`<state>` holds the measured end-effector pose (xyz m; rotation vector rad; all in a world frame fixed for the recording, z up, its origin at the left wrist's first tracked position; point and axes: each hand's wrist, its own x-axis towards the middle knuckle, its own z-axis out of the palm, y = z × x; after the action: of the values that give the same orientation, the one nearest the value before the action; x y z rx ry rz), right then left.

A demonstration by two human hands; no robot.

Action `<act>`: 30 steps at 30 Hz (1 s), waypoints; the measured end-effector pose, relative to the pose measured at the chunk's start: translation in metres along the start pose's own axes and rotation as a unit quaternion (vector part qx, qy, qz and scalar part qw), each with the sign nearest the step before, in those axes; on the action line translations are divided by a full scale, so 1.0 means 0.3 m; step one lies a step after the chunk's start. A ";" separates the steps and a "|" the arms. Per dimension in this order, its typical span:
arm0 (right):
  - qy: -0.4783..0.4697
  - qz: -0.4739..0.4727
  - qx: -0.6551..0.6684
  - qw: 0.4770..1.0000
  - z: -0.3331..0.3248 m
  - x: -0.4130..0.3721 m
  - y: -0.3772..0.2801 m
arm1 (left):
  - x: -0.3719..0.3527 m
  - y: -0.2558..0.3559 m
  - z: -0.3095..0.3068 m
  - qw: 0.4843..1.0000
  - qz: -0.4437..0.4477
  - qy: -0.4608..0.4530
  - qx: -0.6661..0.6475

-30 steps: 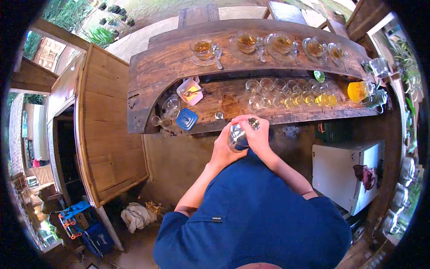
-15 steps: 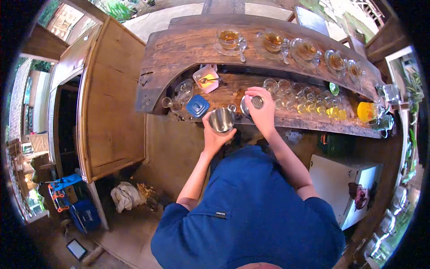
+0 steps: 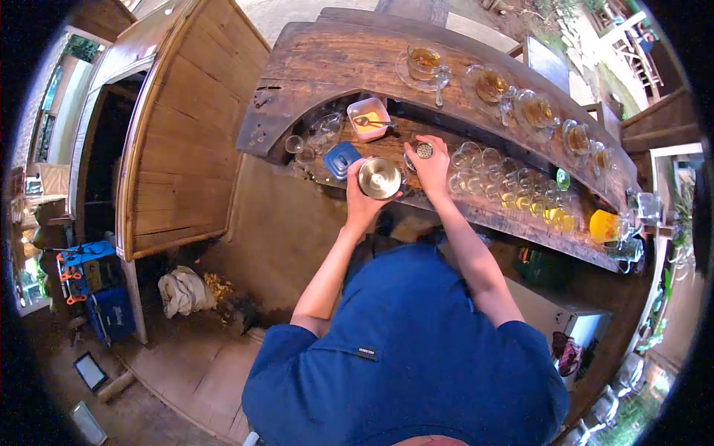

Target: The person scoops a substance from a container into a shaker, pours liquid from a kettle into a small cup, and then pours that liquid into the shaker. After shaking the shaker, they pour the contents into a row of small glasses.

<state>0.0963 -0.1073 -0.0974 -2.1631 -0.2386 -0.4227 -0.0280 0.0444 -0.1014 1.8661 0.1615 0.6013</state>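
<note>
My left hand (image 3: 362,208) is wrapped round a shiny metal shaker cup (image 3: 379,179), its mouth turned up so the bright inside shows. In my right hand (image 3: 434,172) is a metal shaker top with a perforated strainer (image 3: 424,150), held just right of the cup and apart from it. Beside the left fingers lies a square blue lid (image 3: 341,160). Behind it stands a pale pink tub (image 3: 367,132) with something yellow and a spoon inside.
Several small glasses (image 3: 483,160), some with yellow liquid, stand right on the lower shelf. Along the upper wooden counter (image 3: 349,56) are several glass cups of amber drink (image 3: 425,61) on saucers. A yellow-filled pitcher (image 3: 604,225) is at the far right. A wooden door panel (image 3: 182,134) stands left.
The head view has turned, shifting the counter. The metal cup is now seen more from above, showing its bottom. Both hands keep their holds.
</note>
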 end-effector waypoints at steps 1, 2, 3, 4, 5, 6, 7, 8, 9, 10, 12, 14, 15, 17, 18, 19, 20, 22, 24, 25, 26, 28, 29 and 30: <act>0.004 -0.010 0.000 1.000 -0.002 -0.010 0.008 | 0.007 0.010 0.002 1.000 0.004 -0.002 0.000; 0.009 -0.019 0.001 1.000 -0.003 -0.020 0.015 | 0.015 0.013 0.005 1.000 0.004 -0.004 -0.002; 0.009 -0.018 0.000 1.000 -0.008 -0.024 0.012 | 0.025 0.009 0.008 1.000 0.004 -0.007 0.000; 0.001 0.010 0.029 1.000 -0.011 -0.032 0.009 | 0.032 0.004 0.011 1.000 0.004 -0.011 0.001; -0.008 0.040 0.058 0.997 -0.014 -0.040 0.006 | 0.036 0.001 0.013 1.000 0.003 -0.012 0.001; -0.008 0.042 0.058 0.997 -0.015 -0.044 0.000 | 0.044 0.003 0.014 1.000 -0.005 -0.021 -0.001; -0.009 0.076 0.095 0.992 -0.014 -0.047 -0.005 | 0.049 0.006 0.014 1.000 -0.012 -0.029 -0.002; -0.009 0.112 0.133 0.985 -0.014 -0.052 -0.012 | 0.052 0.010 0.013 0.999 -0.013 -0.031 0.000; -0.009 0.113 0.134 0.984 -0.026 -0.055 -0.040 | 0.056 0.010 0.013 0.999 -0.015 -0.039 0.003; 0.024 0.063 0.094 0.993 -0.047 -0.051 -0.082 | 0.068 0.012 0.012 0.999 -0.016 -0.045 0.007; 0.056 0.010 0.057 0.997 -0.070 -0.002 -0.137 | 0.071 0.027 0.019 0.999 -0.029 -0.036 0.001; 0.034 -0.073 -0.046 0.996 -0.091 0.029 -0.165 | 0.065 0.025 0.009 0.998 -0.040 -0.045 0.014; 0.033 -0.073 -0.044 0.996 -0.098 0.050 -0.187 | 0.062 0.021 0.007 0.998 -0.041 -0.044 0.016; -0.064 -0.066 -0.033 0.995 -0.092 0.107 -0.221 | 0.058 0.022 0.003 0.998 -0.019 -0.052 0.028; -0.075 -0.060 -0.016 0.995 -0.066 0.131 -0.214 | 0.054 0.025 -0.007 0.997 -0.033 -0.068 0.020; -0.074 -0.061 -0.015 0.995 -0.041 0.149 -0.203 | 0.048 0.021 -0.009 0.997 -0.031 -0.067 0.021; -0.103 -0.039 -0.011 0.994 -0.018 0.163 -0.193 | 0.043 0.014 -0.011 0.997 -0.039 -0.064 0.017; -0.122 -0.027 -0.012 0.992 0.014 0.184 -0.188 | 0.038 0.026 -0.021 0.996 -0.062 -0.065 -0.011; -0.148 0.005 -0.029 0.988 0.019 0.186 -0.193 | 0.043 0.027 -0.047 0.996 -0.034 -0.076 -0.012; -0.174 0.037 -0.047 0.983 0.021 0.192 -0.196 | 0.053 0.039 -0.066 0.996 -0.006 -0.086 -0.013; -0.160 0.034 -0.044 0.986 0.034 0.193 -0.186 | 0.052 0.054 -0.095 0.995 0.000 -0.101 -0.014; -0.184 0.049 -0.040 0.981 0.032 0.212 -0.191 | 0.054 0.012 -0.123 0.996 0.006 -0.084 -0.039; -0.204 0.067 -0.034 0.976 0.035 0.220 -0.196 | 0.058 -0.009 -0.131 0.995 0.016 -0.071 -0.062; -0.198 0.060 -0.039 0.977 0.048 0.224 -0.189 | 0.071 -0.032 -0.132 0.997 0.008 -0.038 -0.065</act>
<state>0.1433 -0.0615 -0.0372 -2.3122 -0.3136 0.0747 -0.0268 0.0895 -0.0929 1.7635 0.0563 0.5375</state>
